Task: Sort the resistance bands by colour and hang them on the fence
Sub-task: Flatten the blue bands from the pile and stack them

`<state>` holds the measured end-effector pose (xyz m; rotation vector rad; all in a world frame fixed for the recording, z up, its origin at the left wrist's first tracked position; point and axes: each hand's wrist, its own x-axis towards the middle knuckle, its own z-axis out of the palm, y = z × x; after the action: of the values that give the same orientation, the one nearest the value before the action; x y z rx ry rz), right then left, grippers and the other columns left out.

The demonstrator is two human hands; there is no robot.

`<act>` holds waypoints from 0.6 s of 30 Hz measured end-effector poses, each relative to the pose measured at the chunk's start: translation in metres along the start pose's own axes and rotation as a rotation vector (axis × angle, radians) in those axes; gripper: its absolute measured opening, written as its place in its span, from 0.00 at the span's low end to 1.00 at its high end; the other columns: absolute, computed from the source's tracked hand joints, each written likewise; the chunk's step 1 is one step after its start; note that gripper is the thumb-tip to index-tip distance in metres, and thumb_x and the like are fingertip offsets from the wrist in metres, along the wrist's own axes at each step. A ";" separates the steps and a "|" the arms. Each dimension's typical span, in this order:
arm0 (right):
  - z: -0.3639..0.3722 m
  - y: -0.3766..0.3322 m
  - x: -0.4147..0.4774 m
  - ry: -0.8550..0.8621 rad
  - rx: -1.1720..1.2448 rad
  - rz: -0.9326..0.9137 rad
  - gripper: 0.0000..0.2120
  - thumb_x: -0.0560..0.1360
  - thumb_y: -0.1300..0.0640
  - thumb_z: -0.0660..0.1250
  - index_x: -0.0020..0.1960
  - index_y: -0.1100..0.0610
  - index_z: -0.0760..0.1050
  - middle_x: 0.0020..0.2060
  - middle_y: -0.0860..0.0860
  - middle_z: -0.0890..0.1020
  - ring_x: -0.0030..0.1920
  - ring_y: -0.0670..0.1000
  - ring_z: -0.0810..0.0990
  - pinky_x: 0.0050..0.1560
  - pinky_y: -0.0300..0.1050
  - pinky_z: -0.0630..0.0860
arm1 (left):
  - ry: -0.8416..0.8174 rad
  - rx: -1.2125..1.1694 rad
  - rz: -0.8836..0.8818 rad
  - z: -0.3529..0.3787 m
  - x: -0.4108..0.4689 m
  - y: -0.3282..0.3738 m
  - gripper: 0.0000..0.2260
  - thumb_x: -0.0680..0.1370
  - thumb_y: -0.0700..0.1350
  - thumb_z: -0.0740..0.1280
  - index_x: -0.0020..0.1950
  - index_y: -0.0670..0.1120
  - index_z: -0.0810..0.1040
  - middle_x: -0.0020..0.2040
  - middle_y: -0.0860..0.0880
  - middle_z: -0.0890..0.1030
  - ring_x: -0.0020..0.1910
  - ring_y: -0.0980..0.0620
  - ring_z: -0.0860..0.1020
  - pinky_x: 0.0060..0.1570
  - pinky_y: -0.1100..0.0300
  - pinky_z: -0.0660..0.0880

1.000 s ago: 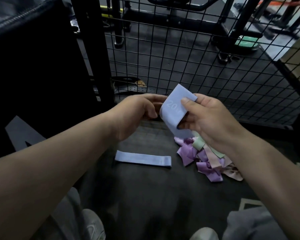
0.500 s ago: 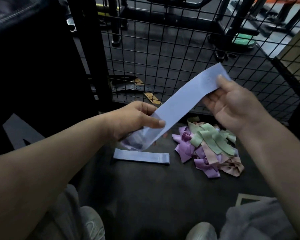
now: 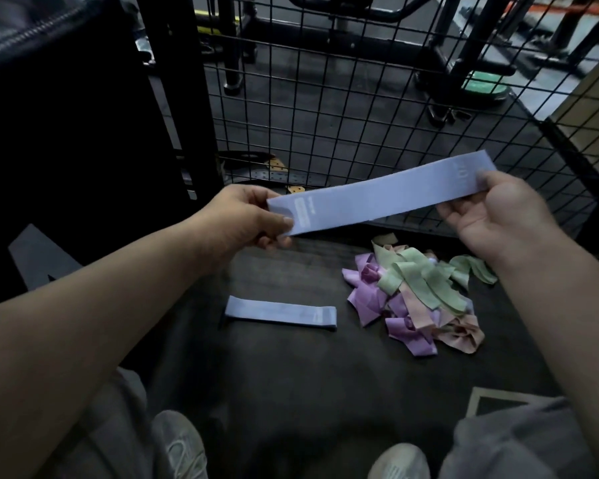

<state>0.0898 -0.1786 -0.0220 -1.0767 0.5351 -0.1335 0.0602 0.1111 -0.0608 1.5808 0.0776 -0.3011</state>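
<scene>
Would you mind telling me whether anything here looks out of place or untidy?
The purple, green and pink bands lie in a tangled heap on the floor; the blue band beside them lies flat.

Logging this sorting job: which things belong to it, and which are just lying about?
Job: held blue band; blue band on floor; mixed-colour band pile; wire fence.
Lying about: gym machine beyond fence; green plate.

No legible txt. White label block nr one end of held blue band [image 3: 377, 198], faint print nr other end, both too blurry. Small mark on floor blue band [image 3: 281, 313], unreadable.
</scene>
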 end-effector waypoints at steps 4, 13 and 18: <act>0.004 0.009 -0.013 -0.059 -0.202 0.038 0.11 0.83 0.60 0.58 0.64 0.60 0.70 0.51 0.56 0.83 0.45 0.52 0.86 0.35 0.48 0.81 | 0.198 0.022 0.089 0.000 0.011 0.004 0.05 0.74 0.34 0.71 0.43 0.44 0.80 0.33 0.47 0.80 0.28 0.55 0.74 0.26 0.63 0.68; 0.014 0.066 -0.044 -0.513 -1.031 -0.348 0.17 0.78 0.54 0.69 0.66 0.54 0.76 0.57 0.49 0.82 0.57 0.44 0.81 0.64 0.46 0.75 | -0.054 0.071 0.246 0.020 0.008 -0.003 0.06 0.79 0.38 0.69 0.54 0.37 0.80 0.45 0.42 0.81 0.43 0.52 0.79 0.47 0.60 0.78; 0.026 0.078 -0.052 -0.638 -1.016 -0.558 0.09 0.78 0.55 0.69 0.58 0.50 0.80 0.48 0.45 0.85 0.53 0.43 0.83 0.59 0.49 0.79 | -0.210 0.141 0.145 0.026 0.003 -0.012 0.07 0.76 0.39 0.72 0.51 0.39 0.77 0.37 0.44 0.77 0.35 0.49 0.75 0.37 0.56 0.74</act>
<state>0.0457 -0.1014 -0.0622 -2.1357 -0.3593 0.0146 0.0569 0.0851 -0.0733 1.6753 -0.2240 -0.3635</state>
